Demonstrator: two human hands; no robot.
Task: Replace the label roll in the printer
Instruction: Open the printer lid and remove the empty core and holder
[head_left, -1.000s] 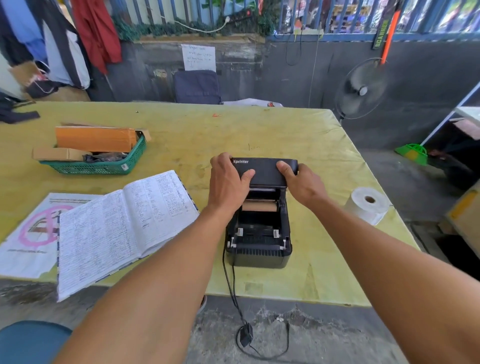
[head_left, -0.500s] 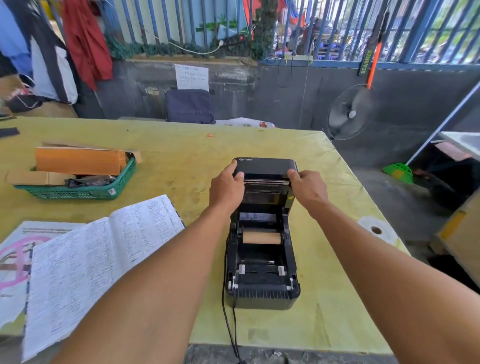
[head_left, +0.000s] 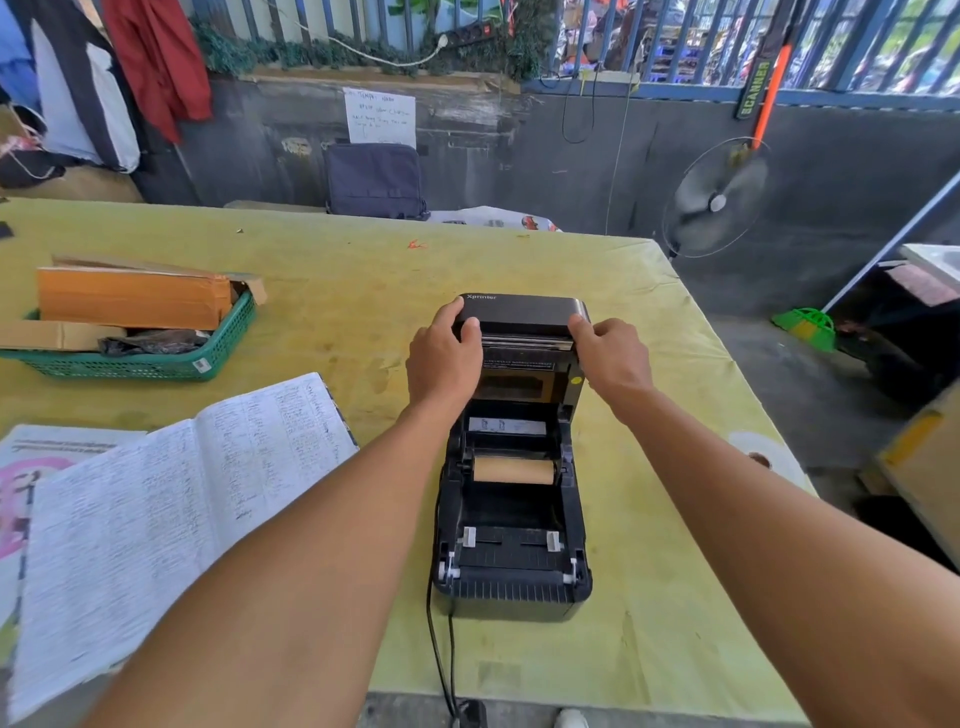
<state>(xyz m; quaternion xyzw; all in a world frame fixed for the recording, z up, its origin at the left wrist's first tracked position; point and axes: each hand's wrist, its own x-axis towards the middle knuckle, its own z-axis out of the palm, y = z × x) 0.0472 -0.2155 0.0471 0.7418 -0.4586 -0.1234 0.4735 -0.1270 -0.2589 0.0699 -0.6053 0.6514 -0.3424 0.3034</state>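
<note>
Printer (head_left: 511, 525) lid (head_left: 524, 314) raised — left hand (head_left: 441, 358), right hand (head_left: 613, 358) both gripping lid edges.

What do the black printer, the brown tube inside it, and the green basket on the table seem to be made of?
The printer looks like moulded black plastic: its lid shines slightly, while the ribbed lower body is matte. The brown tube in its bay appears to be bare cardboard, dull tan with no labels left on it. The green basket seems to be plastic too, judging by its uniform colour and regular perforated walls.
</note>
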